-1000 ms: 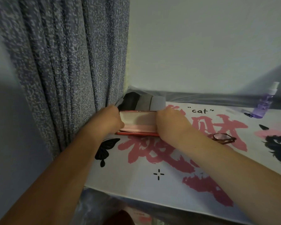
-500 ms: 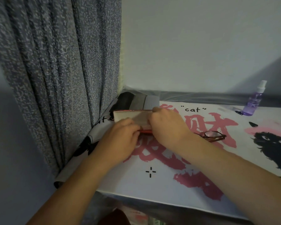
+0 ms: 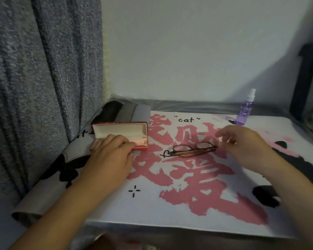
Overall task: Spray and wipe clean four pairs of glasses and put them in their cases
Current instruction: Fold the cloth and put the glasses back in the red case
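**Handling the folded glasses at the open case**

The glasses (image 3: pixel 193 150) lie folded on the worktop (image 3: pixel 170 204), near the red case (image 3: pixel 123 134) and to its right. Expect a light, thin frame with scratch-prone lenses; the folded temples will likely flex under pressure. Take hold at the hinge end or bridge, never on the lens faces.

The case stands open, lid raised, and looks rigid with a soft lining.

Your left hand (image 3: pixel 112 152) rests on the case's lower half, fingers curled over its front edge, steadying it. Your right hand (image 3: pixel 242 141) hovers at the right end of the glasses, fingers loosely spread. It appears to hold nothing; contact with the frame cannot be confirmed.
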